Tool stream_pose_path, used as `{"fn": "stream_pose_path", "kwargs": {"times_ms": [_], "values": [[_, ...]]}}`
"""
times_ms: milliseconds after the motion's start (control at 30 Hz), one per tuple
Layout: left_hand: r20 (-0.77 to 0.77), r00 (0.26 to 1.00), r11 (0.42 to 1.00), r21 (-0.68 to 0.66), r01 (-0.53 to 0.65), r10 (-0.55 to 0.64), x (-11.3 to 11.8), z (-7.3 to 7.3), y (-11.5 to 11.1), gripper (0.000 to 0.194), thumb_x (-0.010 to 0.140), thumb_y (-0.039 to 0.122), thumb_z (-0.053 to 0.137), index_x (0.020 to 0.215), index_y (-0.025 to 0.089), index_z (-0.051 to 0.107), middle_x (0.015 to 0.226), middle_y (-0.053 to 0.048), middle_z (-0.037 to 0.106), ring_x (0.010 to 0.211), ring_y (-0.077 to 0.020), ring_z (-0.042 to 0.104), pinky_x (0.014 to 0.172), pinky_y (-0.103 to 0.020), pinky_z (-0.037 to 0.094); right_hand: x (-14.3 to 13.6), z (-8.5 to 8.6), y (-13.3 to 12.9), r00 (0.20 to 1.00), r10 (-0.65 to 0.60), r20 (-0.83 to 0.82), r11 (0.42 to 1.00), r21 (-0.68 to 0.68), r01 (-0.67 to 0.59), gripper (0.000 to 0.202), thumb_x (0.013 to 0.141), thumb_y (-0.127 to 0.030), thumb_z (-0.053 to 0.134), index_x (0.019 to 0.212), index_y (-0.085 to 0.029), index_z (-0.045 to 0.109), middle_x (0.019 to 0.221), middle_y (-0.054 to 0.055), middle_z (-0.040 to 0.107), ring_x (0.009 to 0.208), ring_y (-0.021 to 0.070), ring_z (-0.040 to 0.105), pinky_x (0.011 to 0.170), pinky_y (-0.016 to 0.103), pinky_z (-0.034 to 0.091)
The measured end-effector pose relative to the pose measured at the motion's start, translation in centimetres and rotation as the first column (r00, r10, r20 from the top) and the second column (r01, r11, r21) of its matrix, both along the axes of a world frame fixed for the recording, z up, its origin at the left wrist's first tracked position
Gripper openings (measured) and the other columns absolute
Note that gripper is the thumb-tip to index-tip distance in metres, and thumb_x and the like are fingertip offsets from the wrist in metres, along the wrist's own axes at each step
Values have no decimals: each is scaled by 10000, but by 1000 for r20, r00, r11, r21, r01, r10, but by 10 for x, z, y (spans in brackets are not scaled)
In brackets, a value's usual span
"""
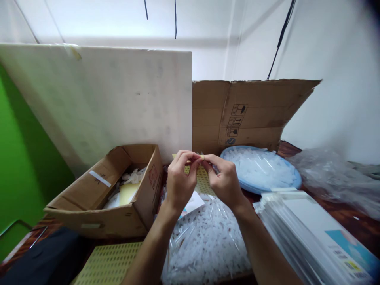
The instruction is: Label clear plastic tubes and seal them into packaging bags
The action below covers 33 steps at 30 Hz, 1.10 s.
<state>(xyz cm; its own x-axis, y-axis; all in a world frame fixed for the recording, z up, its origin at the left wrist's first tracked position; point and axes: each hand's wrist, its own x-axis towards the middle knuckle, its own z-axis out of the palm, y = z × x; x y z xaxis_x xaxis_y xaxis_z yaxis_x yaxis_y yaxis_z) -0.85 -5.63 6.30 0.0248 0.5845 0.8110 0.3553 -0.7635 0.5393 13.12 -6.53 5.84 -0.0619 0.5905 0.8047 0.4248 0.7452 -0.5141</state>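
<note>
My left hand (181, 178) and my right hand (225, 180) meet in front of me, thumbs and fingertips pinched together. Between them is a yellow sheet of small dark oval stickers (203, 181), gripped near its upper edge by both hands. Part of the sheet is hidden behind my fingers. Below my wrists lies a heap of small translucent plastic pieces (208, 241) with some clear tubes in it. A white printed card (193, 204) rests on the heap beside my left wrist. Another yellow sticker sheet (109, 263) lies at the lower left.
An open cardboard box (103, 219) with scraps stands left. A blue basin (297, 180) full of translucent pieces sits behind on the right. Stacked printed packages (314, 221) lie right, near crumpled clear plastic (329, 182). A white board (118, 103) and a cardboard panel (258, 114) stand behind.
</note>
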Motion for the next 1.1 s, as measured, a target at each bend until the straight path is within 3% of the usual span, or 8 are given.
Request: {"fn": "stream_pose_path", "kwargs": {"times_ms": [233,600,867,1100], "values": [[36,999,996,90,-14,11,1,-1,0,25,932,191,687,908,190,691,910,-24,666,830,-137,662,740,-257,600,1,2,-1,1000,-2,-6,1000,18,2,244,978,-112,536,1045,-217,746,992,39,782,891,197,719,829,305,545],[-107,994,992,123,23,-10,-2,0,2,66,957,122,620,924,179,614,931,-28,616,846,-129,625,753,-259,570,2,2,0,1000,-14,1,999,44,14,205,967,-100,567,1032,-192,738,977,40,779,867,182,717,797,283,534],[28,999,990,142,27,-31,2,-3,2,71,924,135,688,973,188,687,973,-24,644,866,-124,661,742,-242,617,3,3,-1,999,-41,5,998,57,41,207,966,-102,561,1032,-191,736,976,48,778,870,191,721,797,295,546],[-4,1000,984,179,-8,9,-2,0,0,71,931,128,682,940,197,696,928,-10,668,842,-124,663,753,-255,608,1,2,-2,998,-50,36,994,103,46,210,975,-103,558,1023,-195,740,977,48,783,878,192,725,810,306,554]]}}
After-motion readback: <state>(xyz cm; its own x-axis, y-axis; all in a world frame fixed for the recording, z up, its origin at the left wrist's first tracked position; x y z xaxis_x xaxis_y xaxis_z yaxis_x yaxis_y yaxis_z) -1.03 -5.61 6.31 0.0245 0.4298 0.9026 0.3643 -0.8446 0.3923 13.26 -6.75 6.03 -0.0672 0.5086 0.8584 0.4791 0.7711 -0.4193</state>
